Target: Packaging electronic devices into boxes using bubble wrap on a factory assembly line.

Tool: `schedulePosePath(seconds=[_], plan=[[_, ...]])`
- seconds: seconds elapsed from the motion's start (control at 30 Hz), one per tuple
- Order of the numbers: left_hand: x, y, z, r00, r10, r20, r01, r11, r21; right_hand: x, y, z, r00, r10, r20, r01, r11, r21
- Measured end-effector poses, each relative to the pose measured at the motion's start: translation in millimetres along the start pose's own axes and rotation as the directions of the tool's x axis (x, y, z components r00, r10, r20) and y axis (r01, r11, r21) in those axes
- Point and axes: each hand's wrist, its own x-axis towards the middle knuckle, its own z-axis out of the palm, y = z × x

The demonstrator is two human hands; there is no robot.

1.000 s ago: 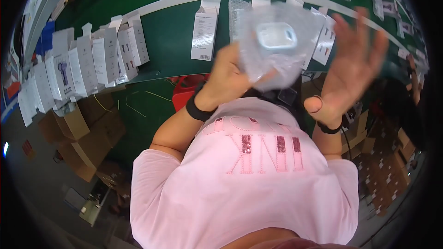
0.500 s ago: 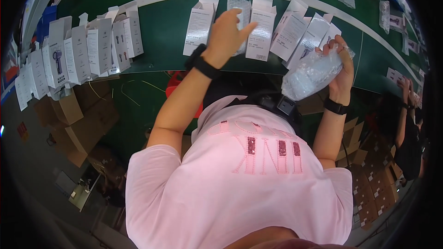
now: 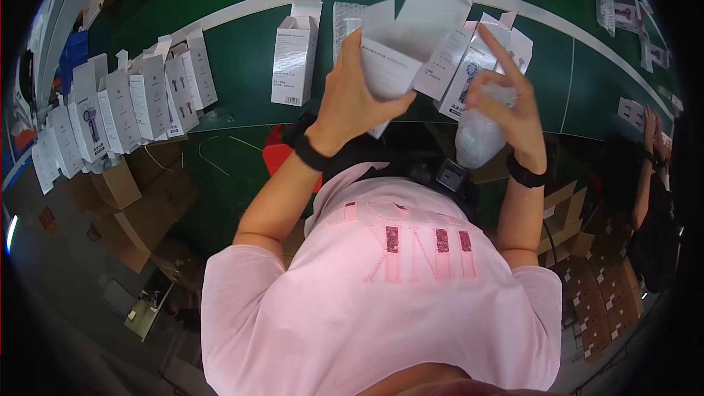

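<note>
My left hand [image 3: 343, 106] grips a white cardboard box [image 3: 390, 67], raised off the green table. The box is tilted with its open top and spread flaps facing up toward me; its inside is only partly seen. In my right hand [image 3: 518, 114] is a bubble-wrapped item [image 3: 480, 138], hanging beside the table's near edge. The index finger of that hand points up while the other fingers close on the wrap. What the wrap contains is blurred and cannot be made out.
One open white box [image 3: 295, 62] stands left of my left hand, beside a flat bubble-wrap pouch [image 3: 345, 26]. More open boxes [image 3: 475, 66] stand behind my right hand. A row of white boxes [image 3: 117, 114] lines the left. Another person's hands [image 3: 651, 136] are at far right.
My left hand has taken the white box that stood beside it and lifted it toward me, tilting its open top. My right hand has lowered slightly with the bubble-wrapped item, its index finger now extended.
</note>
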Motion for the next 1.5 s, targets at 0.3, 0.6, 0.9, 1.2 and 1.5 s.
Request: schedulePosePath(seconds=[0.3, 0.6, 0.9, 1.2, 1.5], plan=[[27.6, -39.5, -3.0, 0.392, -0.458, 0.798, 0.917, 0.119, -0.381, 67.0, 40.3, 31.4, 0.958, 0.216, 0.191, -0.234, 0.969, 0.083], [77.4, -70.7, 11.3, 0.167, -0.19, 0.967, 0.983, 0.103, -0.15, 78.9, 96.2, 5.5, 0.689, 0.597, 0.412, -0.669, 0.303, 0.679], [38.6, -79.3, 4.1, 0.291, -0.121, 0.949, 0.953, 0.121, -0.277, 24.0, 53.7, -20.2, 0.828, 0.505, 0.243, -0.479, 0.413, 0.774], [39.8, -119.7, -8.3, 0.098, 0.123, 0.988, 0.995, -0.039, -0.094, 6.6, 40.7, -56.1, 0.92, 0.392, 0.026, -0.221, 0.459, 0.861], [42.2, -40.8, -21.7, 0.45, -0.424, 0.786, 0.762, 0.641, -0.09, 30.1, 51.8, 37.0, 0.865, 0.469, 0.178, -0.502, 0.802, 0.325]])
